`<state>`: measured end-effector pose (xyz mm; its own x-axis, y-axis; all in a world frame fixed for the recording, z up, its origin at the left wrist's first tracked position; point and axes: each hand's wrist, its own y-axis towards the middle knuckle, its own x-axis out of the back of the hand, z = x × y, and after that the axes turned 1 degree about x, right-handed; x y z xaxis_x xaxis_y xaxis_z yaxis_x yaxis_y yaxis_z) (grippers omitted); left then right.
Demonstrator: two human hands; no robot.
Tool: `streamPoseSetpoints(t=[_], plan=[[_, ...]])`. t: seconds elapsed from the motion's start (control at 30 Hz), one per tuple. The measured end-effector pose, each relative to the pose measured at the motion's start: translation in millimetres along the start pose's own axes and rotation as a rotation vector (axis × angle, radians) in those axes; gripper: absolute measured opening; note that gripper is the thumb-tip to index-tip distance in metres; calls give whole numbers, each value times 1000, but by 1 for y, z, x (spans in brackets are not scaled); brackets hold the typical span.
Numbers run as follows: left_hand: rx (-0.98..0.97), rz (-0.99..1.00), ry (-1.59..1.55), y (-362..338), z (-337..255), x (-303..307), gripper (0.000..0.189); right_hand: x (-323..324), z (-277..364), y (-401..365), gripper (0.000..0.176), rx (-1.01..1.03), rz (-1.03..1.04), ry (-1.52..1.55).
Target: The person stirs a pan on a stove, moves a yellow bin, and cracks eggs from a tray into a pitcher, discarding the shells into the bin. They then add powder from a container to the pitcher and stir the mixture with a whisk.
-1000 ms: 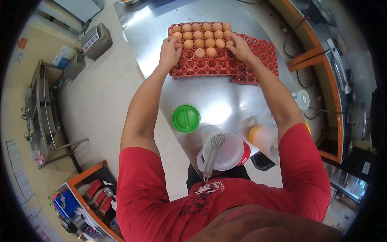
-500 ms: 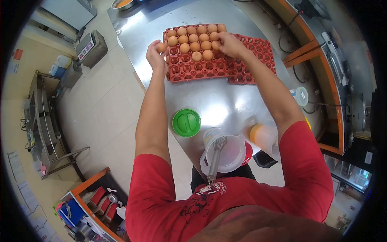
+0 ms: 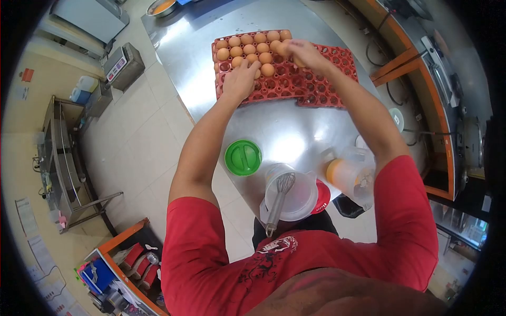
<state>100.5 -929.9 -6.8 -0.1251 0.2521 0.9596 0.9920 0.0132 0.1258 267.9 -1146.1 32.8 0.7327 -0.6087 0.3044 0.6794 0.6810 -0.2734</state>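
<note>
Brown eggs (image 3: 249,49) fill the upper rows of a red egg tray (image 3: 274,95) on the steel table. My left hand (image 3: 241,79) reaches over the tray's left half, its fingers closed round an egg at the lower row, partly hidden by the hand. At the right end of the rows, my right hand (image 3: 305,53) grips an egg (image 3: 283,49), with another egg showing under its fingers. A second red tray (image 3: 337,68) adjoins on the right; its visible cups hold no eggs.
Near my body stand a clear jug (image 3: 300,203) with a whisk (image 3: 279,200), a green lid (image 3: 243,157), a red lid (image 3: 322,197) and a tilted container (image 3: 350,176) with orange contents. A metal bowl (image 3: 161,7) sits at the far left corner.
My left hand has moved right from the tray's left edge to the lower egg row. My right hand has stayed near the right end of the rows, shifting slightly.
</note>
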Motion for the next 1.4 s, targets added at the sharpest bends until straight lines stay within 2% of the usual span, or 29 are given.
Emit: streamPoseSetpoints(t=[0.1,0.13,0.23,0.27,0.33,0.37,0.4,0.43,0.47,0.53,0.57,0.63,0.67,0.7,0.77,0.87,0.93,1.1,1.13,1.17,1.2,1.23,1.27,1.3,1.33,1.37,1.4], plan=[[-66,-59,6,-3,6,-5,50,15,28,-58,37,51,66,584],[-68,-99,57,-3,7,-4,50,23,33,-77,46,56,120,690],[103,-129,-62,-7,-2,2,55,39,46,-134,51,41,143,858],[42,-309,-181,-10,-6,7,50,43,45,-150,53,147,183,871],[70,-416,-419,-8,-20,15,40,53,44,-187,53,135,197,854],[116,-493,-504,-17,-17,26,36,64,33,-207,55,38,193,982],[222,-393,-673,-29,-36,54,35,68,32,-233,61,-133,63,1167],[261,-298,-938,-48,-66,87,30,98,-17,-241,66,-7,234,1122],[-42,-500,-1228,-51,-71,79,27,76,17,-274,57,-102,-108,1257],[-161,-871,-850,-55,-77,70,25,110,-37,-282,58,64,120,1144],[49,-801,-955,-86,-118,114,36,121,-62,-287,59,161,237,1125],[246,-769,-972,-136,-181,172,39,151,-107,-292,60,328,437,1119],[182,-915,-952,-147,-198,172,36,152,-111,-292,56,305,433,1103],[173,-955,-933,-165,-216,177,35,157,-119,-293,53,295,403,1087],[121,-1004,-938,-194,-259,186,33,158,-132,-304,50,226,490,1156],[130,-1078,-1036,-221,-322,172,34,156,-151,-317,45,242,670,1149],[129,-1105,-1060,-234,-352,156,33,157,-165,-323,44,221,706,1099],[131,-1058,-1156,-227,-403,115,30,162,-182,-373,50,119,394,1070],[94,-1049,-1142,-223,-404,102,33,162,-187,-380,52,112,391,1078],[154,-977,-1244,-227,-414,105,36,163,-193,-386,55,102,372,1089],[206,-874,-1363,-230,-423,105,39,165,-203,-385,56,140,564,1133],[155,-922,-1448,-222,-422,87,45,168,-215,-392,44,-13,279,1057],[168,-870,-1488,-229,-426,86,48,173,-258,-381,50,113,268,973],[183,-817,-1525,-235,-429,84,52,170,-247,-398,47,-29,184,1051],[199,-764,-1561,-239,-431,81,55,145,-210,-423,46,-7,54,1025],[255,-713,-1518,-240,-431,73,51,140,-192,-427,48,-25,151,1069],[200,-705,-1436,-241,-428,69,45,125,-157,-441,48,81,102,965]])
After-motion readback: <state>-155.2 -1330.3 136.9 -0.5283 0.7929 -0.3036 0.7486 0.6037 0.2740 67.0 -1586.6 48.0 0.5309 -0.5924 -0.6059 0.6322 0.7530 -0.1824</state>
